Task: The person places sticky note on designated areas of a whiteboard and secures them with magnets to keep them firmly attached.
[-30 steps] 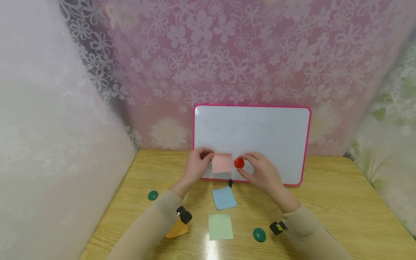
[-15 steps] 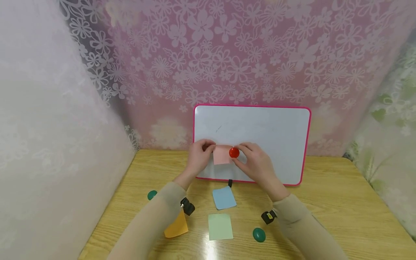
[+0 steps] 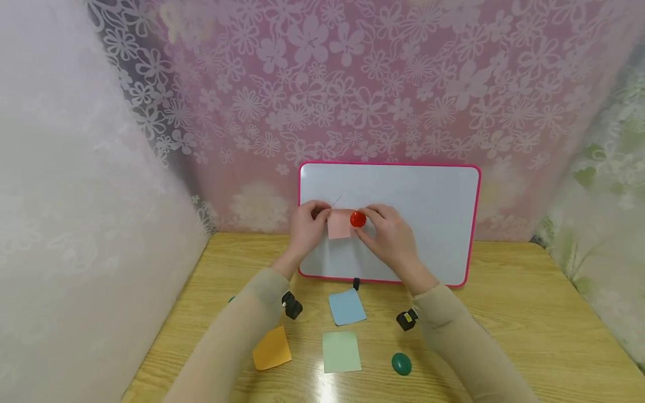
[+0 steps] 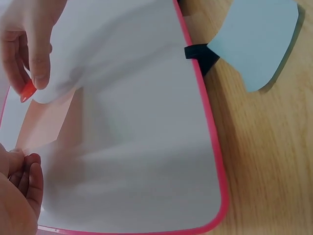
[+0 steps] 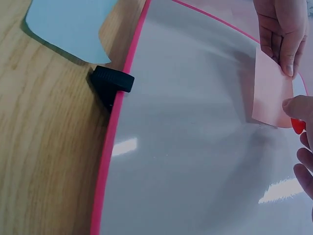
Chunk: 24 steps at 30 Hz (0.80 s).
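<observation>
A pink sticky note (image 3: 339,225) is held in front of a whiteboard (image 3: 428,218) with a pink frame. My left hand (image 3: 307,228) pinches the note's upper left corner between thumb and fingers. With thumb and fingers my right hand (image 3: 391,235) grips a round red magnet (image 3: 358,219) by its edge, over the note's right side. In the left wrist view the note (image 4: 48,120) stands off the board along its lower edge and casts a shadow. Seen from the right wrist, the right thumb (image 5: 297,106) overlaps the note beside the magnet (image 5: 298,126).
A blue sticky note (image 3: 347,307), a green one (image 3: 341,351) and an orange one (image 3: 272,348) lie on the wooden table (image 3: 529,324). A green oval magnet (image 3: 401,364) lies at front right; another is mostly hidden behind the left sleeve. A black clip (image 3: 356,284) sits at the board's bottom edge.
Both hands have moved up the board with the pink note. The red magnet has gone up and left, from beside the note to over its right side.
</observation>
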Each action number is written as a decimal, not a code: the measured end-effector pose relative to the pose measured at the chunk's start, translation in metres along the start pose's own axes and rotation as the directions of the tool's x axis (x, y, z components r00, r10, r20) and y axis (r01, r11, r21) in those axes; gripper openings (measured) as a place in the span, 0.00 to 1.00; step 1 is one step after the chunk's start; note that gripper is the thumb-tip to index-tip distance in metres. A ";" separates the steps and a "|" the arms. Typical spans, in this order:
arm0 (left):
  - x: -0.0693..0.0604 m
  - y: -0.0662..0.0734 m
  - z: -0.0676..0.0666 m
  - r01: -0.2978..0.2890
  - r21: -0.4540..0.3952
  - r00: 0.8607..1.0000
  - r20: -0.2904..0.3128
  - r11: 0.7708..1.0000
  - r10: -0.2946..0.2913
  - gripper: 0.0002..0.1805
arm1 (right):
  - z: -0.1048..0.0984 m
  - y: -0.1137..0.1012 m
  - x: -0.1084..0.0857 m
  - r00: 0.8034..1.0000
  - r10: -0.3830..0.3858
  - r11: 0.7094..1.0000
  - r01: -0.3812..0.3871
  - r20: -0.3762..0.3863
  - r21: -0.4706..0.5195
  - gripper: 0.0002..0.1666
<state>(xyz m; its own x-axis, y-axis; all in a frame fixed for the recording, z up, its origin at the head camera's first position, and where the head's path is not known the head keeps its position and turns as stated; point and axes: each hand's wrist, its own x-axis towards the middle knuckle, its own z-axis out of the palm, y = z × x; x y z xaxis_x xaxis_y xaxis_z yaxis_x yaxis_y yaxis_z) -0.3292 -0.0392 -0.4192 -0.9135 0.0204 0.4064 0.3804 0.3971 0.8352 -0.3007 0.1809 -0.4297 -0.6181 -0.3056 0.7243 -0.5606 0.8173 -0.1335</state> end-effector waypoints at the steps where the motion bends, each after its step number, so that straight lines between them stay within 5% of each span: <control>1: 0.002 0.001 -0.001 0.005 -0.005 1.000 0.002 1.000 -0.005 0.06 | 0.000 0.000 0.003 1.000 -0.004 1.000 0.004 -0.006 0.001 0.27; 24: 0.021 0.011 -0.005 0.033 0.013 0.999 -0.012 0.999 -0.033 0.08 | 0.014 -0.004 0.035 0.996 -0.044 0.999 0.043 -0.075 -0.014 0.24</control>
<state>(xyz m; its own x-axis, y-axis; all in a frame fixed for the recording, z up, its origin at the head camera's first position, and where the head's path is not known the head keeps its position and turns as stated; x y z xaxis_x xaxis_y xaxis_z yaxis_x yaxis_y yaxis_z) -0.3436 -0.0391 -0.3995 -0.9237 -0.0041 0.3831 0.3479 0.4098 0.8432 -0.3278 0.1601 -0.4131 -0.5494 -0.3040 0.7783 -0.5791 0.8100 -0.0924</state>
